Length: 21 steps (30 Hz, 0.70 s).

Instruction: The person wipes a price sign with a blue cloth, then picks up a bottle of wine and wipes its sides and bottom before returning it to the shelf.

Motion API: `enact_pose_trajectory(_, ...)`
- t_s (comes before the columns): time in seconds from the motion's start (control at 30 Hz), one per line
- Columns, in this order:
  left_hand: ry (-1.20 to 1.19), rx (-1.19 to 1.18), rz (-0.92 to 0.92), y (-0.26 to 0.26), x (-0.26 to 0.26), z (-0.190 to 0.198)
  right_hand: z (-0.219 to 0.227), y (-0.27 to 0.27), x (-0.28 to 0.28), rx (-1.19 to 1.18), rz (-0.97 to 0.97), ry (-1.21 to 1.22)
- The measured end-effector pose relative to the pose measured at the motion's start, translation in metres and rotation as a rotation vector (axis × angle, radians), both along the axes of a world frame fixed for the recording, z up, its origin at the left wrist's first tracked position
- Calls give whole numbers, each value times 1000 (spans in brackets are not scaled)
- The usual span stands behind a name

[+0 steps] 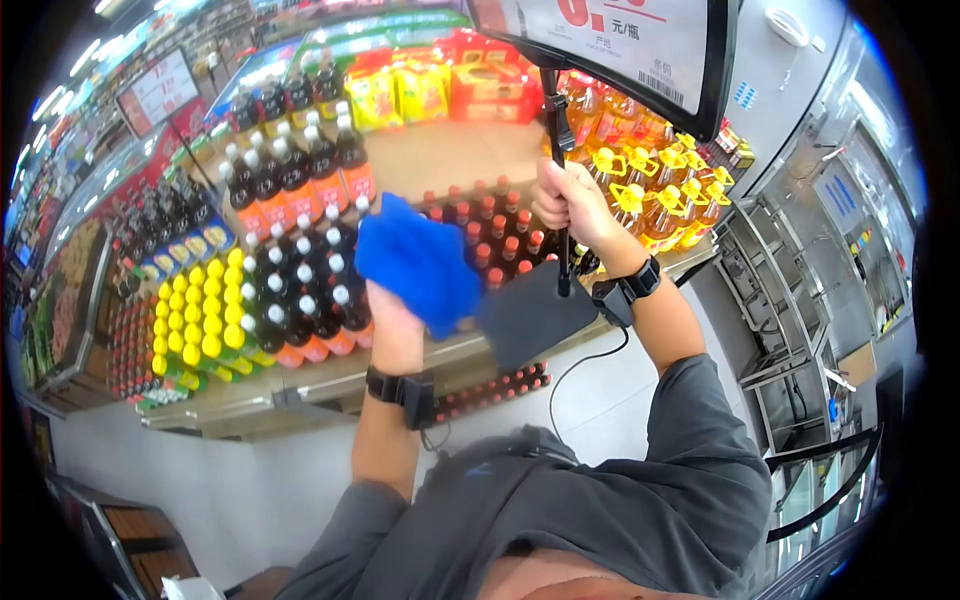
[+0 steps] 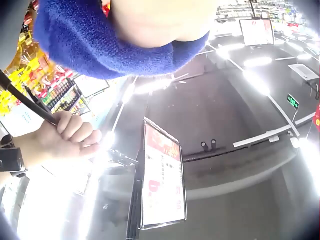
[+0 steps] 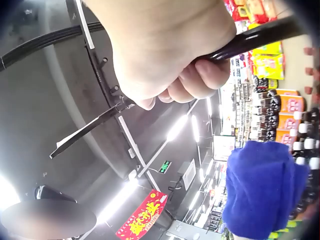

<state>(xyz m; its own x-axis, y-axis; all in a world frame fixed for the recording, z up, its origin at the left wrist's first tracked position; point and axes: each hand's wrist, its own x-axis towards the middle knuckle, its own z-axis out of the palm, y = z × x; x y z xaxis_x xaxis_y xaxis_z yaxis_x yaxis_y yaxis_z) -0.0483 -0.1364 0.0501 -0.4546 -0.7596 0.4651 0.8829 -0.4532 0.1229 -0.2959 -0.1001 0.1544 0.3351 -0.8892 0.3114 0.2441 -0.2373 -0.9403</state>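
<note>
My left hand (image 1: pixel 395 312) holds a blue cloth (image 1: pixel 420 262), bunched over its fingers and hiding most of them. The left wrist view shows the cloth (image 2: pixel 115 52) wrapped below the base of that hand. Fingers of my right hand (image 1: pixel 575 203) curl round the black pole (image 1: pixel 564 255) of a price sign stand. At the pole's upper end is the framed price sign (image 1: pixel 620 40), and at its lower end a flat dark base plate (image 1: pixel 535 318), raised off the floor. The right wrist view shows the fist (image 3: pixel 175 60) closed round the pole, with the cloth-covered left hand lower right.
Dark bottles with white caps (image 1: pixel 305 270) and red-capped bottles (image 1: pixel 490 230) crowd the display table behind the cloth. Yellow-handled oil bottles (image 1: pixel 660 190) stand close to the right hand. Another price sign (image 1: pixel 158 92) rises at left. Metal shelving (image 1: pixel 780 310) is on the right.
</note>
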Motion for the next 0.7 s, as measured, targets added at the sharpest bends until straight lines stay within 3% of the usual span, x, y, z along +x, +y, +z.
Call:
enact_pose_trajectory(0.07,67,153,-32,5,-1,-5,-16,2,4,19,-32,62)
enact_pose_trajectory(0.2,-15,263,65,18,-7,35,-46,5,17,117,-83,82)
enact_pose_trajectory(0.3,-7,-60,49,8,-14,42,-53,10,32,93,-158,148)
enact_pose_trajectory(0.33,-93,-139,186,12,-20,47,-52,15,38,79,-186,181)
enact_pose_trajectory(0.37,23,-170,92,20,-26,58,-46,19,43,69,-203,233)
enact_pose_trajectory(0.43,-281,-150,220,20,-38,67,-48,23,52,-2,-209,241)
enact_pose_trajectory(0.57,-351,-56,441,22,-56,80,-59,30,63,-53,-274,284)
enact_pose_trajectory(0.6,-478,-91,578,25,-58,83,-58,32,64,-33,-270,305)
enact_pose_trajectory(0.7,-672,-95,529,25,-52,80,-57,40,64,74,-194,313)
